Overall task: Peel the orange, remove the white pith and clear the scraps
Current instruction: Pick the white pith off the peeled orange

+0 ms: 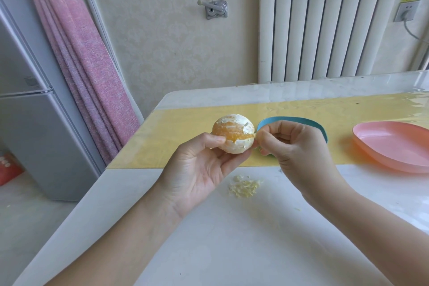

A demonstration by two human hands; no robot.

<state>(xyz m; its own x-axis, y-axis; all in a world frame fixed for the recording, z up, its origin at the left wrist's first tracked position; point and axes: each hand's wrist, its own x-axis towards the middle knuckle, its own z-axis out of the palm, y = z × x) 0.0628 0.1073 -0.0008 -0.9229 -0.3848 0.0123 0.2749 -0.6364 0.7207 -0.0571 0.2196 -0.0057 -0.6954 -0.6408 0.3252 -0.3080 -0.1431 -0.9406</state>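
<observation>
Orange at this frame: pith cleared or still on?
Mostly still on: white pith covers the orange above and below; only a middle band shows bare flesh.

The left hand (197, 169) and right hand (299, 146) have short, plain nails. Both forearms (120, 239) are bare, reaching the bottom edge.

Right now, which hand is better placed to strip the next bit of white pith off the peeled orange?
Right. The right hand pinches white pith at the edge of the round peeled orange; the left hand grips the fruit, so it likely should just steady it.
</observation>
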